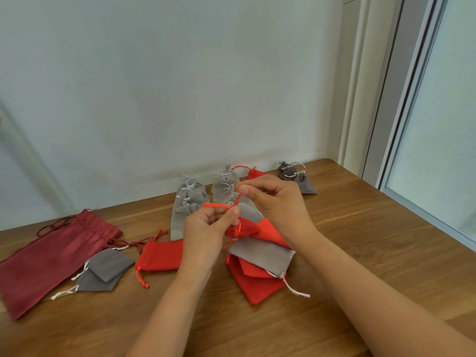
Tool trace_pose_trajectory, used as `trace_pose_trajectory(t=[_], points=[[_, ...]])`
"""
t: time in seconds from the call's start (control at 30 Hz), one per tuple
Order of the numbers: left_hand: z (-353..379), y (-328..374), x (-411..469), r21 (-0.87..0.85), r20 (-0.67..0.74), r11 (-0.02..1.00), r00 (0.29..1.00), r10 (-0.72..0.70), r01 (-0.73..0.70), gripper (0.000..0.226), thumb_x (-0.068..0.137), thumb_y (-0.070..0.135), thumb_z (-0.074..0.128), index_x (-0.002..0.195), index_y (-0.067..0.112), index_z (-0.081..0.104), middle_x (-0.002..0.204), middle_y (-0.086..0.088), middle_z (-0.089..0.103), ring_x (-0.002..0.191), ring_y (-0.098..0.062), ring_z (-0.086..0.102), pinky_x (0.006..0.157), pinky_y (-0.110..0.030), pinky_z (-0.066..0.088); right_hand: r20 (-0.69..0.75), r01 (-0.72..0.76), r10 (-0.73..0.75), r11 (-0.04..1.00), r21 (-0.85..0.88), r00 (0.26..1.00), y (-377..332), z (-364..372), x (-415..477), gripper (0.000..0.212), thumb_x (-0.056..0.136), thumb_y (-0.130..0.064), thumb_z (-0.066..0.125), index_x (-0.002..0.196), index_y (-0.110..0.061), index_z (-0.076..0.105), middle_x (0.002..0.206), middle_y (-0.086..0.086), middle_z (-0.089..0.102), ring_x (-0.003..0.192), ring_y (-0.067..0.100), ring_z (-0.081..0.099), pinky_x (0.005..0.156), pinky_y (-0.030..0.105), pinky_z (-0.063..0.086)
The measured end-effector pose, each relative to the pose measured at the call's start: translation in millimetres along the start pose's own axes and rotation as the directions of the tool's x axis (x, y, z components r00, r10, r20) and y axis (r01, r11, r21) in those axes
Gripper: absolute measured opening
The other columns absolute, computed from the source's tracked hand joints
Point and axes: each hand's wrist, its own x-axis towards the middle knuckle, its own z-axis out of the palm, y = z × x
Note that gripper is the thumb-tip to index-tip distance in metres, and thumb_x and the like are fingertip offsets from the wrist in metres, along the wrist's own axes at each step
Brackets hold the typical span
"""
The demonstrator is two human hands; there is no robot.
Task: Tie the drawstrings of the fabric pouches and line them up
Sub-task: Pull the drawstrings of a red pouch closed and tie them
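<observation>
I am knotting the red pouch (243, 229) just above the grey pouch (262, 253) on the worktop (360, 240): left hand (206, 228) and right hand (278, 202) are each pinching its drawstring (238, 198); keeping even tension should seat the knot snugly.

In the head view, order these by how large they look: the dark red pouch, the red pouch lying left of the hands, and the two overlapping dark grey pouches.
1. dark red pouch
2. red pouch
3. dark grey pouches, alike in size
</observation>
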Motion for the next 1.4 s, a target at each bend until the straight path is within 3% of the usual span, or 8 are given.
trace_pose_trajectory(t=[0.13,0.27,0.33,0.5,0.63,1.0,1.2,1.4], points=[[2,-6,8,0.048,-0.120,0.996,0.990,0.076,-0.071,0.014,0.081,0.007,0.074,0.068,0.009,0.069,0.051,0.006,0.061,0.049,-0.001,0.053,0.051,-0.012,0.043,0.048,-0.071,0.070,0.997,0.033,0.996,4,1,1,0.009,0.088,-0.001,0.063,0.092,-0.002,0.071,0.065,-0.003,0.066,0.056,0.001,0.057,0.052,0.014,0.043],[2,-20,8,0.382,-0.136,0.881,0.926,0.352,-0.279,0.021,0.082,0.012,0.072,0.075,0.032,0.069,0.067,0.010,0.069,0.067,-0.003,0.063,0.063,-0.020,0.048,0.096,-0.177,0.162,0.968,0.178,0.982,7,8,-1,0.014,0.096,0.000,0.050,0.086,-0.002,0.060,0.079,0.010,0.067,0.064,0.006,0.068,0.061,0.015,0.053],[1,-25,9,0.417,-0.123,0.867,0.929,0.350,-0.272,0.023,0.082,0.015,0.072,0.073,0.035,0.067,0.069,0.009,0.069,0.070,-0.007,0.064,0.064,-0.025,0.049,0.114,-0.237,0.217,0.949,0.208,0.969,10,7,-1,0.016,0.097,-0.003,0.049,0.084,-0.003,0.058,0.082,0.010,0.068,0.067,0.007,0.069,0.063,0.016,0.054],[6,-29,7,0.218,-0.062,0.976,0.998,-0.015,0.029,0.019,0.085,0.011,0.069,0.065,0.012,0.069,0.054,0.002,0.065,0.049,-0.004,0.054,0.054,-0.021,0.045,0.114,-0.349,0.331,0.911,0.219,0.937,24,6,-2,0.019,0.097,-0.005,0.050,0.081,-0.003,0.057,0.079,0.009,0.066,0.061,0.005,0.066,0.064,0.015,0.055],[-1,-28,7,-0.039,0.025,0.941,0.942,-0.334,0.335,0.014,0.088,0.011,0.064,0.080,0.007,0.074,0.070,-0.002,0.071,0.047,-0.003,0.039,0.041,-0.011,0.029,0.161,-0.349,0.323,0.922,0.170,0.933,30,4,-1,0.018,0.097,-0.006,0.052,0.082,-0.006,0.062,0.075,0.003,0.068,0.065,0.006,0.065,0.067,0.016,0.055],[-27,-10,13,-0.365,0.213,0.777,0.858,-0.467,0.513,0.030,0.065,0.013,0.069,0.095,0.017,0.071,0.072,0.002,0.067,0.060,-0.004,0.050,0.061,-0.017,0.040,0.403,-0.148,0.139,0.989,-0.009,0.905,16,-11,2,0.012,0.090,-0.008,0.062,0.094,0.001,0.070,0.093,0.019,0.069,0.083,0.015,0.061,0.074,0.024,0.049],[-24,0,8,-0.151,0.195,0.945,0.946,-0.261,0.292,0.030,0.063,0.010,0.071,0.093,0.011,0.071,0.077,0.003,0.073,0.068,-0.001,0.065,0.072,-0.020,0.044,0.376,-0.076,0.066,0.997,0.012,0.924,11,-14,4,0.026,0.096,-0.024,0.054,0.085,-0.007,0.072,0.080,-0.002,0.068,0.068,0.008,0.051,0.062,0.020,0.038],[-17,-9,8,0.135,0.138,0.990,0.990,0.010,-0.029,0.022,0.075,-0.008,0.072,0.081,0.013,0.068,0.072,0.007,0.074,0.070,-0.001,0.067,0.065,-0.011,0.049,0.436,-0.152,0.226,0.968,-0.198,0.871,31,-19,6,0.013,0.089,-0.003,0.064,0.095,-0.014,0.067,0.074,-0.006,0.065,0.060,0.005,0.055,0.056,0.014,0.043]])
